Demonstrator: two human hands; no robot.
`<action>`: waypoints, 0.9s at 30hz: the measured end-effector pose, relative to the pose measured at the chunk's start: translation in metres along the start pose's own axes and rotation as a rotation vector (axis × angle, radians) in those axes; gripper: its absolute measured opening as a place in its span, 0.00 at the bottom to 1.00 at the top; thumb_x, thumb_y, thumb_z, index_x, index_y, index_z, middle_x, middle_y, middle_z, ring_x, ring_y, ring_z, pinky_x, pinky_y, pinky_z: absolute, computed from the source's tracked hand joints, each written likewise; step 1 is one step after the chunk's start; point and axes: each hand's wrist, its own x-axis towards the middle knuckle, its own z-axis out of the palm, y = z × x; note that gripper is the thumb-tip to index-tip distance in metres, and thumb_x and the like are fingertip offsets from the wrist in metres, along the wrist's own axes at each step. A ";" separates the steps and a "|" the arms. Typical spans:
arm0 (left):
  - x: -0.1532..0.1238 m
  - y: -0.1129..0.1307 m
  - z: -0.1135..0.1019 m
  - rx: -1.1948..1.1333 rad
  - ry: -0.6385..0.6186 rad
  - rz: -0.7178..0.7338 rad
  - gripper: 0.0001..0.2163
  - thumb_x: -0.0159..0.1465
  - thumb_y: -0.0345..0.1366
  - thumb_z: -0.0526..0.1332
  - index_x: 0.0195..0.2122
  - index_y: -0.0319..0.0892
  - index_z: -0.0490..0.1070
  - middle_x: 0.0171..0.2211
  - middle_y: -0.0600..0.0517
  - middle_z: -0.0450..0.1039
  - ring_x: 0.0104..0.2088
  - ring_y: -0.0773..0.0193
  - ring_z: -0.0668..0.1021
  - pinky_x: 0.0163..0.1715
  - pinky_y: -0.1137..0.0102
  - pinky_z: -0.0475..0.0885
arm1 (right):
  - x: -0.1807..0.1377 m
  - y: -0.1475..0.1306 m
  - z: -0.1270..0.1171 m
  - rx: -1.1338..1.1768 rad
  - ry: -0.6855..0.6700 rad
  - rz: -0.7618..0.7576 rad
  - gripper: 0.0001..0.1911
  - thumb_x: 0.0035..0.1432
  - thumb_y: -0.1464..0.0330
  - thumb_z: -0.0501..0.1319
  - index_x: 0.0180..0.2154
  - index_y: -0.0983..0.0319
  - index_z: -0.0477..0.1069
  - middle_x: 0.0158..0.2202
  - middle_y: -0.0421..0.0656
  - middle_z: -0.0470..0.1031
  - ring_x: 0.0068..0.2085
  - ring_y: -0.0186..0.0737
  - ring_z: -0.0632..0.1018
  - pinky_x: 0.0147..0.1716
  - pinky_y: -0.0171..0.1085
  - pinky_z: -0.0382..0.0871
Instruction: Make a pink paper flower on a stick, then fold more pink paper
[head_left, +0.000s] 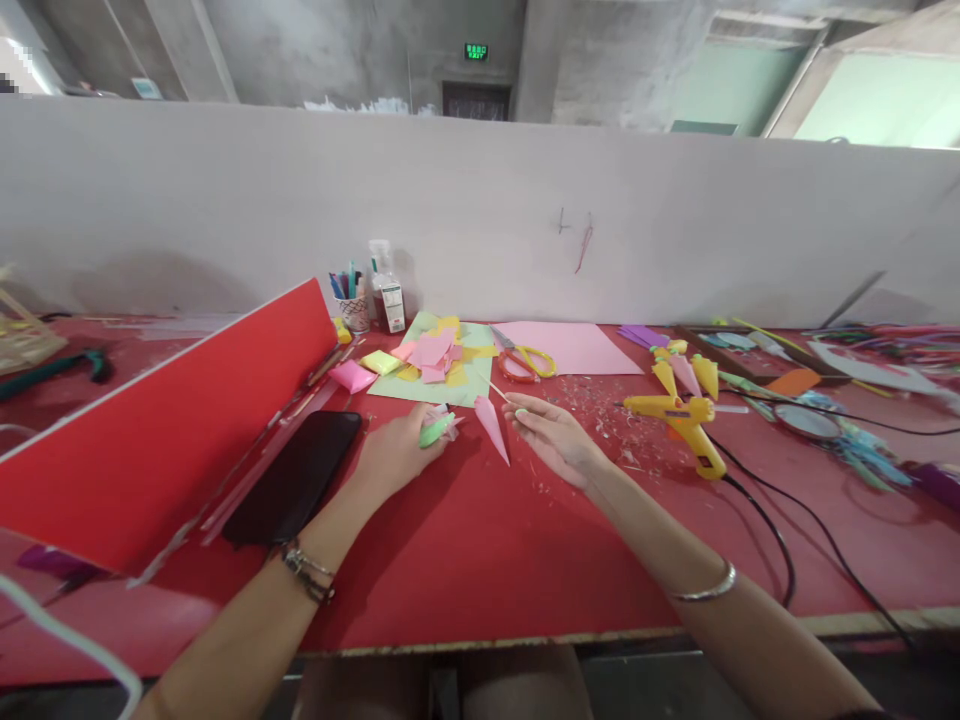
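Left hand (397, 452) clasps a green clay packet (433, 431); right hand (556, 436) pinches a thin stick (495, 389), best steadied lightly near the pink paper cone (491, 427).

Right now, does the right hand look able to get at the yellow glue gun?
Probably yes: only small scraps seem to lie between the right hand and the yellow glue gun. The hand appears to pinch a thin stick, though, so that might need setting down first.
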 end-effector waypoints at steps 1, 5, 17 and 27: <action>0.000 0.000 0.000 0.001 -0.002 0.000 0.18 0.58 0.49 0.50 0.43 0.44 0.61 0.37 0.48 0.74 0.38 0.54 0.75 0.27 0.70 0.64 | 0.000 -0.001 0.001 0.007 0.013 0.002 0.09 0.34 0.73 0.67 0.26 0.62 0.74 0.28 0.39 0.75 0.32 0.28 0.72 0.35 0.28 0.65; 0.000 0.001 -0.001 0.009 -0.019 -0.003 0.18 0.58 0.50 0.49 0.44 0.44 0.61 0.37 0.48 0.74 0.38 0.54 0.75 0.27 0.71 0.63 | -0.003 -0.004 0.001 -0.003 0.020 0.043 0.07 0.39 0.67 0.65 0.26 0.62 0.73 0.21 0.37 0.72 0.21 0.24 0.68 0.19 0.26 0.61; 0.000 0.000 -0.001 0.018 -0.021 0.001 0.18 0.58 0.48 0.51 0.45 0.44 0.60 0.38 0.47 0.74 0.39 0.54 0.75 0.28 0.70 0.65 | -0.001 -0.001 -0.001 -0.041 0.122 0.019 0.09 0.35 0.70 0.67 0.25 0.64 0.72 0.21 0.35 0.68 0.22 0.22 0.65 0.22 0.26 0.60; 0.000 0.000 0.000 0.019 -0.008 -0.004 0.19 0.57 0.49 0.51 0.45 0.44 0.61 0.37 0.46 0.74 0.38 0.53 0.76 0.29 0.69 0.66 | -0.003 -0.002 -0.004 -0.024 0.060 0.019 0.13 0.35 0.62 0.67 0.23 0.63 0.69 0.12 0.29 0.56 0.14 0.20 0.54 0.13 0.24 0.49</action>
